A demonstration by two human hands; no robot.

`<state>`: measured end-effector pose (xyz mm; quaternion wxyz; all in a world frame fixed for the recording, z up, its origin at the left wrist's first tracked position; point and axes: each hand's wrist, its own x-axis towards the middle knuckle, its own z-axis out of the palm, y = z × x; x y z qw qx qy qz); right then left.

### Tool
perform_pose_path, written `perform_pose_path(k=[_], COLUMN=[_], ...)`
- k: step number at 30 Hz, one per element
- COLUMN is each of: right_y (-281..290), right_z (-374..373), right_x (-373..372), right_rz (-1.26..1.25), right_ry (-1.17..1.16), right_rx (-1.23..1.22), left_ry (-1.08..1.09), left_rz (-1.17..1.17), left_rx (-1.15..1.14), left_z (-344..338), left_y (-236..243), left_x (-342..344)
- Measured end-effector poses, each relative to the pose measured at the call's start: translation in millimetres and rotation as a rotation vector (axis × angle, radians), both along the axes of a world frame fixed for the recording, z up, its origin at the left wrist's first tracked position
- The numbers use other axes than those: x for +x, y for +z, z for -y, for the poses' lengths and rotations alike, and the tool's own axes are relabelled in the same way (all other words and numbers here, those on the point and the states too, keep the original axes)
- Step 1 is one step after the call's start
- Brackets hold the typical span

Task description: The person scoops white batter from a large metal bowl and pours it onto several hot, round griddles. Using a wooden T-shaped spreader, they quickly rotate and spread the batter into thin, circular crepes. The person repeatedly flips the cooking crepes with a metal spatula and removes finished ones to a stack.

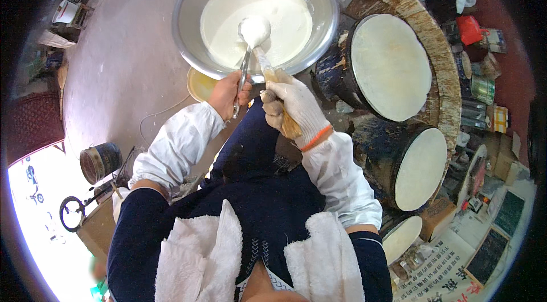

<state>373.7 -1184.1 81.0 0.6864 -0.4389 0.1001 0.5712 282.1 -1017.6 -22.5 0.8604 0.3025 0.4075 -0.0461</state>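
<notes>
My bare left hand (231,94) grips the metal handle of a ladle (254,30), whose round head is full of white batter over the large steel bowl (186,20). My right hand (288,105), in a white knit glove with an orange cuff, is closed on a wooden stick (262,58) that meets the ladle just under its head. The bowl holds pale, smooth batter (219,29). To my right stand dark, crusted drum-shaped griddles with round pale sheets (389,66) on their tops, a second (421,168) nearer me and part of a third lower down.
A curved, worn rim (441,68) runs behind the griddles, with tins, boxes and a red bag (469,29) beyond it. A yellow basin (199,83) sits below the bowl. At left are a bucket (100,162), a cable and a bright doorway. A printed sign lies at lower right.
</notes>
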Motion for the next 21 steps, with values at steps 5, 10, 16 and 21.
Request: perform_pose_path(k=[5, 10, 16, 21], right_y=[95.9, 148.9, 92.7, -1.7], right_z=[21.2, 32.4, 12.6, 14.3], right_x=[-14.0, -14.5, 1.3, -20.8], right_rz=[0.439, 0.874, 1.213, 1.662], right_ry=[0.063, -0.048, -0.008, 0.333], right_rx=[-0.059, 0.043, -0.190, -0.583], left_ry=[0.048, -0.026, -0.098, 0.024], left_rz=[0.212, 0.418, 0.391, 0.237], left_rx=[0.472, 0.790, 0.513, -0.073], left_z=[6.4, -36.8, -54.1, -81.0], left_y=[108.4, 218.1, 261.2, 199.3], left_x=[7.4, 0.0, -26.1, -40.2])
